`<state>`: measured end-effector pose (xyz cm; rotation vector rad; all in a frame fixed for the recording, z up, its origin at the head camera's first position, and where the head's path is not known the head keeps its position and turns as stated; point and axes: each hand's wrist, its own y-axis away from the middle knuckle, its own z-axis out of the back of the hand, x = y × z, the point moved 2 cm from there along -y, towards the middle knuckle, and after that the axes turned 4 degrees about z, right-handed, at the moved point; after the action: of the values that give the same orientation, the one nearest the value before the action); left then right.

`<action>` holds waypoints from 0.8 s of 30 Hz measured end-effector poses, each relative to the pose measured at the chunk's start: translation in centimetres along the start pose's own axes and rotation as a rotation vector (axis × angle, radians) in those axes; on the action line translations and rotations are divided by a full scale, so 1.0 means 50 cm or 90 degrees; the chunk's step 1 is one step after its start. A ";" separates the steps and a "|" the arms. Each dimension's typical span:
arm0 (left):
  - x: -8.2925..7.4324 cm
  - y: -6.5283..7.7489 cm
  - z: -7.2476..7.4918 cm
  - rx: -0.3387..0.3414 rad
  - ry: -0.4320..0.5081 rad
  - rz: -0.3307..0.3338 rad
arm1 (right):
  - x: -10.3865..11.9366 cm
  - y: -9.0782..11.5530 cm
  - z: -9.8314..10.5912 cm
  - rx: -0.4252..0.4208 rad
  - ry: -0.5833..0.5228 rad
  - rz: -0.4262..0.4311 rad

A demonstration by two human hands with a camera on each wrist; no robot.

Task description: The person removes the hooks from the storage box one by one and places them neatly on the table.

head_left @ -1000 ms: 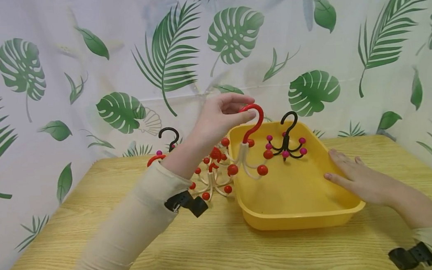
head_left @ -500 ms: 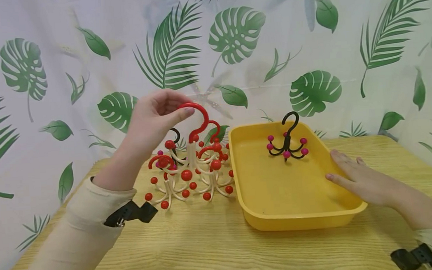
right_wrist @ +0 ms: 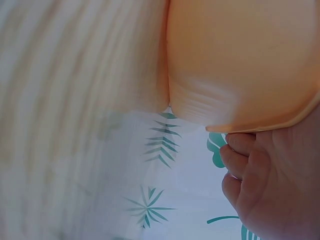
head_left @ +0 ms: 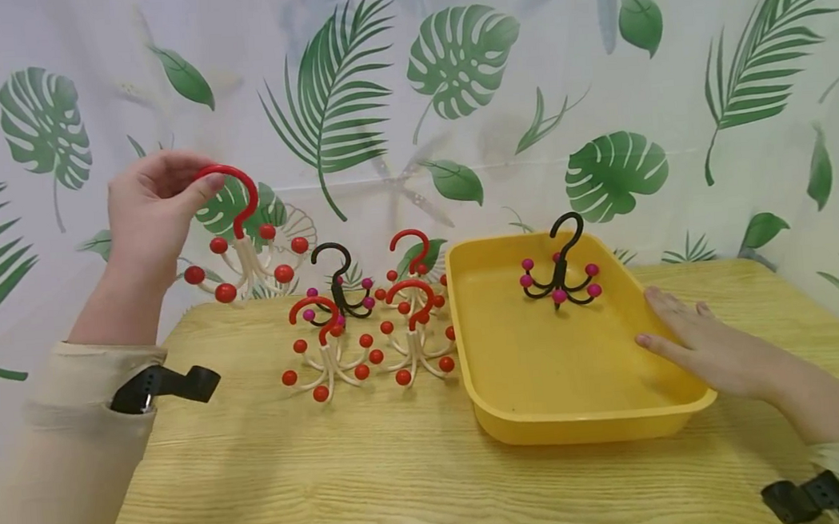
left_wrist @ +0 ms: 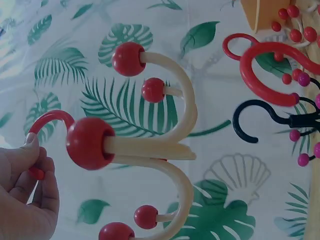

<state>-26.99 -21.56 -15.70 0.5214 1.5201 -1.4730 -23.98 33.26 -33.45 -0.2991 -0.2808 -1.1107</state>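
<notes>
My left hand (head_left: 148, 210) pinches the red hook of a cream claw hanger (head_left: 248, 260) with red ball tips, raised at the left above the table's back edge. In the left wrist view, thumb and fingers close on the end of its hook (left_wrist: 56, 115), and the cream arms (left_wrist: 186, 107) spread out beyond. My right hand (head_left: 721, 352) rests with fingers extended on the right rim of a yellow tub (head_left: 542, 375). Inside the tub, towards the back, stands a black claw hanger (head_left: 560, 276) with pink ball tips. The right wrist view shows right fingers (right_wrist: 235, 160) along the tub's outer wall.
Left of the tub, three red-hooked cream hangers stand close together: one at front left (head_left: 328, 360), one beside the tub (head_left: 414, 349) and one behind (head_left: 418, 246). A second black hanger (head_left: 338, 293) stands at the back. A leaf-print curtain (head_left: 509, 72) hangs behind the wooden table (head_left: 346, 475).
My left hand has carried the red-and-cream hanger from over the tub's left side leftward and up, past the standing hangers. My right hand has stayed on the tub's rim.
</notes>
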 end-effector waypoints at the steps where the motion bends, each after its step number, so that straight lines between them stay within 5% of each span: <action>1: 0.012 -0.009 0.009 -0.013 0.009 0.014 | 0.000 0.000 0.000 0.000 0.000 0.002; 5: 0.073 -0.042 0.029 -0.054 0.011 0.060 | 0.001 -0.001 0.000 0.003 0.000 0.001; 11: 0.181 -0.074 0.021 -0.065 -0.122 0.126 | 0.001 0.000 -0.001 0.004 -0.001 -0.002; 17: 0.271 -0.077 0.006 -0.052 -0.187 0.188 | -0.001 0.000 -0.003 0.002 0.001 -0.005; 24: 0.328 -0.066 0.001 -0.065 -0.178 0.203 | 0.002 0.000 -0.001 0.003 -0.003 -0.003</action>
<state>-37.61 -27.03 -27.44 0.4514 1.2214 -1.1623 -23.96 33.16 -33.47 -0.2972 -0.2880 -1.1138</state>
